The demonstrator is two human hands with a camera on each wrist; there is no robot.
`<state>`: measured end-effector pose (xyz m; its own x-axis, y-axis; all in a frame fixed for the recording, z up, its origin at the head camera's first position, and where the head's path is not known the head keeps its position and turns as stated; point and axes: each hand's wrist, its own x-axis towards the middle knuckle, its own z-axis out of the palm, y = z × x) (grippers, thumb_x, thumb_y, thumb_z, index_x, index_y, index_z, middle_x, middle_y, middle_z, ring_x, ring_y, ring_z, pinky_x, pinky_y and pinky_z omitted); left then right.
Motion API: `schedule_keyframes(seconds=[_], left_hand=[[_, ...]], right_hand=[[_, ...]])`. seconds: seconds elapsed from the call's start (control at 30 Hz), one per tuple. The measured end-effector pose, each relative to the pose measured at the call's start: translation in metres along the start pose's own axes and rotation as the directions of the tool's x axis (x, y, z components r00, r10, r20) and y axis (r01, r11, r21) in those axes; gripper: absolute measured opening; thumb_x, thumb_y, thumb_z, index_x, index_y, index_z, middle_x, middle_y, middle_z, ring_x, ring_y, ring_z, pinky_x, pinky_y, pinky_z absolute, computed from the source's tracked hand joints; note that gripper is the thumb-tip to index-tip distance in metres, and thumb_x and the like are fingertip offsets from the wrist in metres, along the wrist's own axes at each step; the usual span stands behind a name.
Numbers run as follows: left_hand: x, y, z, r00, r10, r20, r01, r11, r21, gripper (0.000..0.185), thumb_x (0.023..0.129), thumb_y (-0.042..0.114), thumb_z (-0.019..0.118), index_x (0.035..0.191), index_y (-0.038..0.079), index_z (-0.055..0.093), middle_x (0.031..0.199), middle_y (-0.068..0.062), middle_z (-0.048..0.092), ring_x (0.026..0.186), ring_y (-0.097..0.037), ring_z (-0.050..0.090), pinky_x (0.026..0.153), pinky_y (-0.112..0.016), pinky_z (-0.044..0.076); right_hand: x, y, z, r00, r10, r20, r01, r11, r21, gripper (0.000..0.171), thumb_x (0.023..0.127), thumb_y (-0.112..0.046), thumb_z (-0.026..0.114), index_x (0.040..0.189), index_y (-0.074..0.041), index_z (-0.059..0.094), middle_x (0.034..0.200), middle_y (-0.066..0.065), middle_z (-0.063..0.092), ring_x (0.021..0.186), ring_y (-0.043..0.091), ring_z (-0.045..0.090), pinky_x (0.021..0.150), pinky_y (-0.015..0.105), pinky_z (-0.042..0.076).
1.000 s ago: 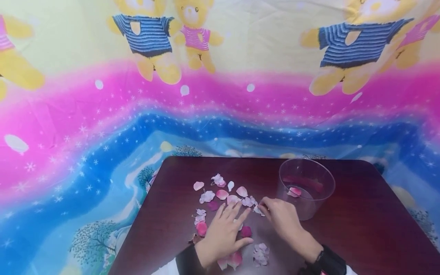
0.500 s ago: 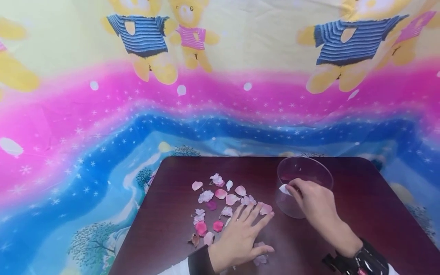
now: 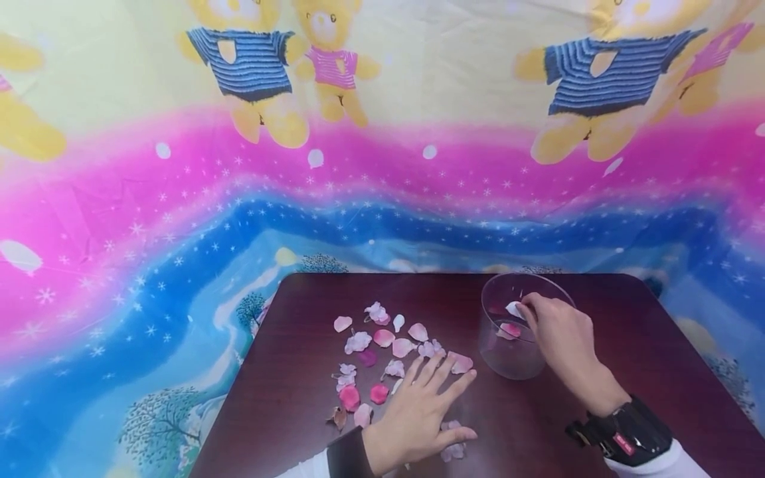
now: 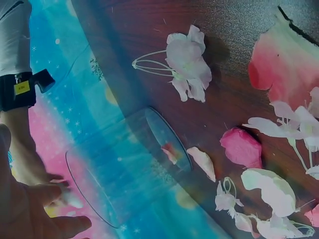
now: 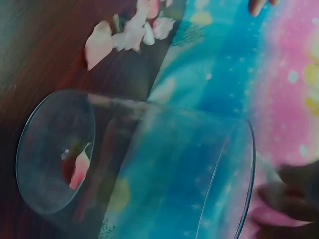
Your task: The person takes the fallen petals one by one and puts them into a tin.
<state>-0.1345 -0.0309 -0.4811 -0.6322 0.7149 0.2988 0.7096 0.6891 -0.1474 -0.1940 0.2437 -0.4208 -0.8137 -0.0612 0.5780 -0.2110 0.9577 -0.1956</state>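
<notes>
From the head camera, the right hand (image 3: 558, 338) reaches over the rim of the clear cup (image 3: 508, 358), its fingertips pinched together on a white petal (image 3: 514, 309) held just inside the mouth of the cup. A pink petal (image 3: 509, 330) lies at the bottom. The cup stands upright on the dark red bench (image 3: 627, 345), to the right of the scattered petals (image 3: 382, 345). The left hand (image 3: 421, 415) lies flat on the bench with its fingers spread and straight, gripping nothing; its fingertips touch a pale pink petal (image 3: 461, 363), and a cluster of blossoms (image 3: 453, 450) peeks out from under the thumb side. A black band (image 3: 624, 435) sits on the right wrist. Behind the bench hangs a bright cloth (image 3: 179, 199) printed with bears.

From the left wrist camera, the cup (image 4: 134, 169) appears side-on, with the pink petal (image 4: 171, 151) on its base. The right hand's fingers (image 4: 52, 191) sit at the cup's rim, pinching the white petal (image 4: 71, 199). A pale blossom (image 4: 187, 62) and other petals lie on the bench (image 4: 239, 20).

From the right wrist camera (blurred near the hand), the cup (image 5: 149, 169) fills the view, with the pink petal (image 5: 79, 172) on its base. The right hand's fingers (image 5: 289, 199) are dark shapes at the rim; how their grip stands cannot be told here. A few petals (image 5: 124, 35) lie on the bench (image 5: 40, 50) beyond.
</notes>
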Motion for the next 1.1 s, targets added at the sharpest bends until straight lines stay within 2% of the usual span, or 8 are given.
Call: schedule_keyframes(seconds=[0.03, 0.1, 0.17, 0.23, 0.37, 0.63, 0.9, 1.1], left_hand=[[0.0, 0.0, 0.0, 1.0, 0.0, 0.001, 0.0, 1.0, -0.001, 0.08, 0.094, 0.078, 0.037, 0.16, 0.035, 0.026, 0.165, -0.003, 0.035, 0.154, -0.023, 0.031, 0.12, -0.048, 0.034], [0.0, 0.0, 0.001, 1.0, 0.001, 0.003, -0.001, 1.0, 0.0, 0.08, 0.094, 0.078, 0.037, 0.16, 0.035, 0.026, 0.165, -0.003, 0.035, 0.155, -0.024, 0.031, 0.12, -0.048, 0.035], [-0.001, 0.001, 0.002, 1.0, 0.002, 0.006, -0.002, 1.0, 0.002, 0.08, 0.094, 0.078, 0.037, 0.16, 0.035, 0.027, 0.165, -0.003, 0.035, 0.155, -0.024, 0.03, 0.119, -0.048, 0.036], [-0.001, 0.001, 0.002, 1.0, -0.001, 0.006, 0.001, 1.0, 0.005, 0.081, 0.093, 0.078, 0.038, 0.16, 0.035, 0.027, 0.165, -0.003, 0.035, 0.155, -0.024, 0.031, 0.119, -0.048, 0.036], [0.0, 0.001, 0.003, 1.0, -0.01, 0.016, 0.009, 1.0, 0.015, 0.081, 0.093, 0.079, 0.038, 0.16, 0.035, 0.026, 0.166, -0.004, 0.034, 0.155, -0.024, 0.029, 0.12, -0.048, 0.035], [0.002, -0.001, 0.003, 0.999, -0.018, 0.03, 0.019, 1.0, -0.012, 0.08, 0.093, 0.077, 0.04, 0.16, 0.035, 0.027, 0.166, -0.004, 0.034, 0.155, -0.024, 0.029, 0.121, -0.049, 0.033], [-0.005, -0.015, -0.002, 0.995, -0.088, 0.053, 0.089, 0.996, -0.019, 0.079, 0.093, 0.077, 0.042, 0.159, 0.035, 0.03, 0.165, -0.003, 0.035, 0.154, -0.025, 0.033, 0.122, -0.05, 0.032], [-0.015, -0.025, -0.001, 0.984, -0.146, 0.103, 0.154, 0.985, -0.075, 0.079, 0.094, 0.076, 0.039, 0.16, 0.035, 0.029, 0.166, -0.004, 0.033, 0.154, -0.029, 0.031, 0.121, -0.054, 0.032]], right_hand=[[0.0, 0.003, 0.002, 0.996, 0.024, 0.091, -0.022, 0.999, -0.025, 0.026, 0.093, -0.034, 0.071, 0.093, -0.008, 0.074, 0.079, 0.013, 0.072, 0.075, 0.036, 0.067, 0.056, 0.051, 0.051], [-0.002, 0.007, 0.004, 0.96, 0.07, 0.271, -0.052, 0.996, -0.075, 0.046, 0.098, -0.049, 0.061, 0.108, -0.006, 0.074, 0.1, 0.019, 0.073, 0.099, 0.042, 0.065, 0.081, 0.06, 0.052], [-0.004, 0.01, 0.006, 0.91, 0.098, 0.404, -0.06, 0.993, -0.105, 0.066, 0.099, -0.063, 0.048, 0.123, -0.006, 0.069, 0.122, 0.023, 0.068, 0.122, 0.047, 0.055, 0.103, 0.067, 0.04], [-0.005, 0.013, 0.007, 0.885, 0.103, 0.455, -0.063, 0.993, -0.103, 0.077, 0.099, -0.069, 0.04, 0.136, -0.005, 0.062, 0.14, 0.027, 0.057, 0.137, 0.051, 0.041, 0.112, 0.07, 0.027], [-0.006, 0.012, 0.008, 0.892, 0.083, 0.443, -0.058, 0.996, -0.071, 0.08, 0.099, -0.07, 0.039, 0.141, -0.005, 0.057, 0.149, 0.03, 0.047, 0.144, 0.052, 0.031, 0.116, 0.071, 0.022], [-0.011, -0.007, 0.004, 0.91, 0.013, 0.414, -0.002, 1.0, -0.028, 0.078, 0.097, -0.067, 0.048, 0.148, -0.008, 0.052, 0.156, 0.029, 0.04, 0.147, 0.052, 0.029, 0.118, 0.069, 0.021], [-0.027, -0.038, 0.014, 0.933, -0.112, 0.342, 0.106, 0.994, 0.037, 0.074, 0.093, -0.062, 0.058, 0.149, -0.015, 0.051, 0.156, 0.022, 0.044, 0.147, 0.046, 0.034, 0.119, 0.065, 0.024], [-0.047, -0.061, 0.032, 0.927, -0.208, 0.312, 0.182, 0.977, 0.109, 0.075, 0.091, -0.062, 0.062, 0.15, -0.017, 0.05, 0.157, 0.017, 0.045, 0.148, 0.042, 0.036, 0.121, 0.062, 0.025]])
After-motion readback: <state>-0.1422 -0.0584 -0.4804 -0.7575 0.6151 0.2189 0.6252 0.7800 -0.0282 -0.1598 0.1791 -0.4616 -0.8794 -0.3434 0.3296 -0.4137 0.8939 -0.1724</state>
